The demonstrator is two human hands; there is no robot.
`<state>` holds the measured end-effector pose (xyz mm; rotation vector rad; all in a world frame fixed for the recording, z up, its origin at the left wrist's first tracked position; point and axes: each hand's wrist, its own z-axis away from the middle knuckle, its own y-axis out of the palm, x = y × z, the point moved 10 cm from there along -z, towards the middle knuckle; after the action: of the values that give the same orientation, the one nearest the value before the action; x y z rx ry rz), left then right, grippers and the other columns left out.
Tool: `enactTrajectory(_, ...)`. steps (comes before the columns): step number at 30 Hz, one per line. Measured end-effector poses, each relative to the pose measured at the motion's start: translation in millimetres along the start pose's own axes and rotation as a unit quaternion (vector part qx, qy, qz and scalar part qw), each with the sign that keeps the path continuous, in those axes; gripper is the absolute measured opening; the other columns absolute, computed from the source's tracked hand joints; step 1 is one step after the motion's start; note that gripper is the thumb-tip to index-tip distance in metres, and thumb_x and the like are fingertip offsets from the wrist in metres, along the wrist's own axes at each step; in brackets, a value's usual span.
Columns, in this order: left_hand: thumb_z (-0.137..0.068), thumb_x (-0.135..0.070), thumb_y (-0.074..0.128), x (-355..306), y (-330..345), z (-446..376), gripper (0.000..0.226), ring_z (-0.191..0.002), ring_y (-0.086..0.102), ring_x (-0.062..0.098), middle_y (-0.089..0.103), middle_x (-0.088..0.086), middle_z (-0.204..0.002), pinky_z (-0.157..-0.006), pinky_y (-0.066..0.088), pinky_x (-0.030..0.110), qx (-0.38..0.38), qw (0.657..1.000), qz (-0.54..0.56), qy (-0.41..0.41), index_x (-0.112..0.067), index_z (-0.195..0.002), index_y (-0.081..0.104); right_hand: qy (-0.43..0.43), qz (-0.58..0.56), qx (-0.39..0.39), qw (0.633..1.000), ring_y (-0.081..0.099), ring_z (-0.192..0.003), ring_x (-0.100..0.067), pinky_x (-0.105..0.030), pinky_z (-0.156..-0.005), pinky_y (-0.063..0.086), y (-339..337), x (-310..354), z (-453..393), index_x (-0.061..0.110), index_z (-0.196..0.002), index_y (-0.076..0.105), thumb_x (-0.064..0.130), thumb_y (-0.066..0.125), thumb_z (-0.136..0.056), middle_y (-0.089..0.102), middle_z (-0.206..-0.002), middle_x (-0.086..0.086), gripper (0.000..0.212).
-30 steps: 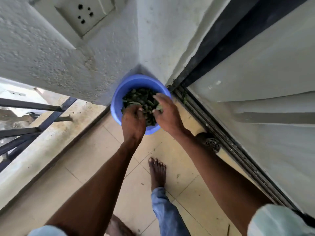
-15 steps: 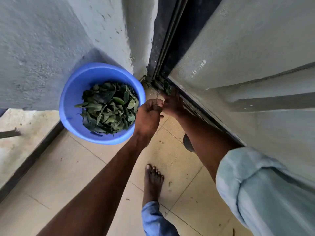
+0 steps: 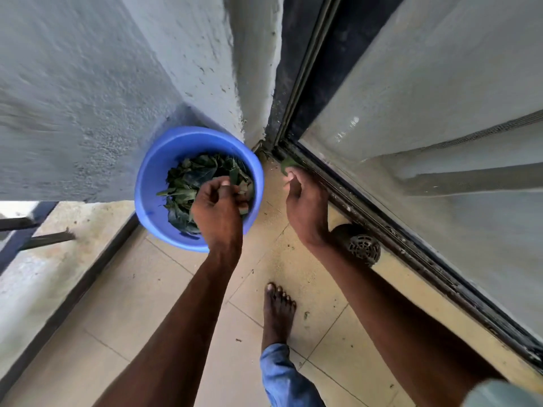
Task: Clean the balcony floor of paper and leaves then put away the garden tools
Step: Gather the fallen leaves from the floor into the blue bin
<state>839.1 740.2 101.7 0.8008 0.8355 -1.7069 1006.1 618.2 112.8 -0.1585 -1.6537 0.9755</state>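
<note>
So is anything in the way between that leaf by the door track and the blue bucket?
Nothing visible blocks it. The right hand touches the leaf at the door track, and only bare floor lies between it and the blue bucket. The left hand is over the bucket's leaves.

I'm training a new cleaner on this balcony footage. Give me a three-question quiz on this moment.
1. True or false: the blue bucket holds leaves.
2. Which hand is over the bucket? A) left hand B) right hand
3. Fill in: the right hand's fingertips touch a green leaf at the sliding door's ____.

Key: 1 true; 2 A; 3 track.
</note>
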Motion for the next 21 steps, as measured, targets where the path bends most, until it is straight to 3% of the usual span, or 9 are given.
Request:
enactTrajectory(3, -0.093, -0.003, 0.047, -16.1, -41.2, 2.7, 0.016, -0.057, 0.059, 0.018, 0.063, 0.006, -0.069, -0.052, 0.05, 0.026, -0.061, 0.998, -0.003, 0.0, -0.004, -0.094, 0.063, -0.044, -0.077, -0.016, 0.996, 0.067, -0.089, -0.022, -0.028, -0.072, 0.051, -10.3, 73.8, 25.5, 0.009, -0.124, 0.053, 0.017, 0.046, -0.096, 0.071, -0.104, -0.014, 0.029)
enactTrajectory(5, -0.091, -0.005, 0.048, -26.4, -62.4, 3.0, 0.017, -0.058, 0.061, 0.017, 0.065, 0.003, -0.068, -0.056, 0.053, 0.028, -0.075, 0.997, -0.019, 0.008, -0.01, -0.089, 0.064, -0.091, -0.04, 0.024, 0.995, 0.063, -0.085, -0.024, -0.029, -0.067, 0.046, 15.3, 106.7, 30.1, 0.011, -0.116, 0.048, 0.017, 0.048, -0.095, 0.069, -0.095, -0.016, 0.022)
enactTrajectory(7, -0.089, -0.011, 0.051, -34.9, -81.4, 3.8, 0.017, -0.061, 0.063, 0.021, 0.067, 0.004, -0.068, -0.062, 0.057, 0.034, -0.06, 0.997, -0.053, 0.005, -0.018, -0.08, 0.065, -0.119, 0.068, 0.134, 0.982, 0.061, -0.1, -0.031, -0.033, -0.08, 0.045, 69.2, 111.5, 34.6, 0.007, -0.118, 0.049, 0.007, 0.056, -0.089, 0.065, -0.105, -0.021, 0.03)
enactTrajectory(10, -0.084, -0.029, 0.055, -39.3, -100.5, 5.0, 0.016, -0.075, 0.067, 0.031, 0.071, 0.008, -0.077, -0.078, 0.058, 0.049, 0.022, 0.991, -0.132, -0.008, -0.023, -0.076, 0.067, -0.084, 0.195, 0.251, 0.944, 0.038, -0.132, -0.042, -0.046, -0.109, 0.034, 107.0, 94.8, 50.9, 0.0, -0.139, 0.039, 0.009, 0.063, -0.084, 0.037, -0.144, -0.029, 0.061)
enactTrajectory(12, -0.078, -0.04, 0.053, -46.3, -113.7, 13.9, 0.021, -0.083, 0.068, 0.032, 0.07, 0.008, -0.081, -0.08, 0.055, 0.054, 0.076, 0.976, -0.202, 0.01, -0.025, -0.076, 0.067, -0.076, 0.199, 0.26, 0.942, 0.039, -0.131, -0.04, -0.045, -0.106, 0.037, 86.0, 112.9, 72.6, 0.001, -0.138, 0.038, 0.008, 0.063, -0.083, 0.034, -0.146, -0.023, 0.061)
enactTrajectory(16, -0.082, -0.039, 0.047, -99.2, -142.9, 84.2, 0.034, -0.094, 0.064, 0.033, 0.07, 0.012, -0.09, -0.083, 0.051, 0.043, 0.148, 0.942, -0.297, 0.059, -0.014, -0.09, 0.068, -0.03, 0.161, 0.228, 0.96, 0.051, -0.116, -0.036, -0.043, -0.093, 0.046, 1.3, 174.3, 133.4, 0.001, -0.125, 0.049, 0.002, 0.054, -0.084, 0.048, -0.132, -0.015, 0.041)
enactTrajectory(18, -0.087, -0.034, 0.047, -131.4, -164.5, 137.9, 0.037, -0.102, 0.062, 0.032, 0.069, 0.015, -0.101, -0.088, 0.048, 0.04, 0.175, 0.926, -0.323, 0.086, -0.007, -0.102, 0.067, 0.01, 0.152, 0.22, 0.964, 0.051, -0.116, -0.036, -0.043, -0.096, 0.044, -47.2, 205.9, 178.2, 0.0, -0.124, 0.052, 0.002, 0.051, -0.085, 0.052, -0.127, -0.016, 0.039)
enactTrajectory(21, -0.088, -0.033, 0.043, -166.3, -198.4, 226.9, 0.041, -0.103, 0.061, 0.037, 0.067, 0.021, -0.104, -0.085, 0.046, 0.041, 0.221, 0.896, -0.364, 0.126, -0.001, -0.101, 0.064, 0.096, 0.139, 0.185, 0.968, 0.048, -0.124, -0.033, -0.04, -0.103, 0.04, -119.8, 250.0, 255.5, 0.002, -0.132, 0.05, 0.006, 0.052, -0.088, 0.052, -0.133, -0.016, 0.044)
